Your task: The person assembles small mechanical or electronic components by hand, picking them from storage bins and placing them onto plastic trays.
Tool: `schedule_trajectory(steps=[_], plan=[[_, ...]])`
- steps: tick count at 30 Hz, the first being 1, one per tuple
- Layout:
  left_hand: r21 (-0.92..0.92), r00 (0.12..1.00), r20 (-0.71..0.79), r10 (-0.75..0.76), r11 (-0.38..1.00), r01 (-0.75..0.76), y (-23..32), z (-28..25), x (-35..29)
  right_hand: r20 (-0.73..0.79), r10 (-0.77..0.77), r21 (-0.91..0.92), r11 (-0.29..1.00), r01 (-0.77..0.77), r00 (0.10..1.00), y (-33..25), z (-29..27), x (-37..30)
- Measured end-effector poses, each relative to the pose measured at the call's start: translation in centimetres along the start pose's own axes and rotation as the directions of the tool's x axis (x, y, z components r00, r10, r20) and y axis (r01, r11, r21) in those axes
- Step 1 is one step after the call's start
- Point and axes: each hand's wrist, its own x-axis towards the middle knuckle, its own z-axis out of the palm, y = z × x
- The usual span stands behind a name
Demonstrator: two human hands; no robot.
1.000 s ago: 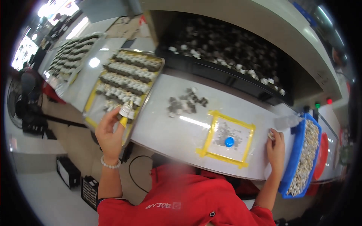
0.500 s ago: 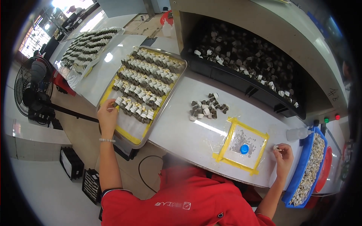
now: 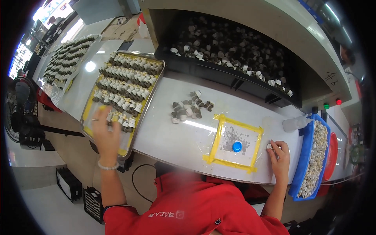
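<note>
My left hand [image 3: 105, 133] is over the near left part of a metal tray [image 3: 133, 145], fingers apart and slightly blurred, with nothing visible in it. It is close to the nearest row of small white-and-grey pieces [image 3: 126, 122], which stand in several slanting rows on the tray's yellow-edged lining. At the right of the table, my right hand [image 3: 279, 158] pinches a small whitish piece [image 3: 269, 146] between thumb and fingers. Left of that hand lies a yellow-taped square [image 3: 256, 145] with grey wet-looking spots and a round blue cap-like thing [image 3: 237, 147].
Loose white-and-grey pieces [image 3: 190, 109] lie mid-table. Behind them, a black bin [image 3: 235, 84] of similar pieces sits inside a metal housing. A clear squeeze bottle [image 3: 294, 123] and a blue basket [image 3: 294, 190] of small pale pieces stand right. A fan [image 3: 19, 105] is far left.
My left hand has come off the left end of the nearest row and its fingers have spread. My right hand still pinches the small piece. The whole view has shifted.
</note>
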Motion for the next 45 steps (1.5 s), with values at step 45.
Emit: schedule_trajectory(steps=[45], plan=[[-0.447, 0.501, 0.8, 0.331, -0.229, 0.865, 18.2, 7.1, -8.1, 0.284, -0.037, 0.5, 0.859, -0.115, 0.958, -6.5, 3.0, 1.5]])
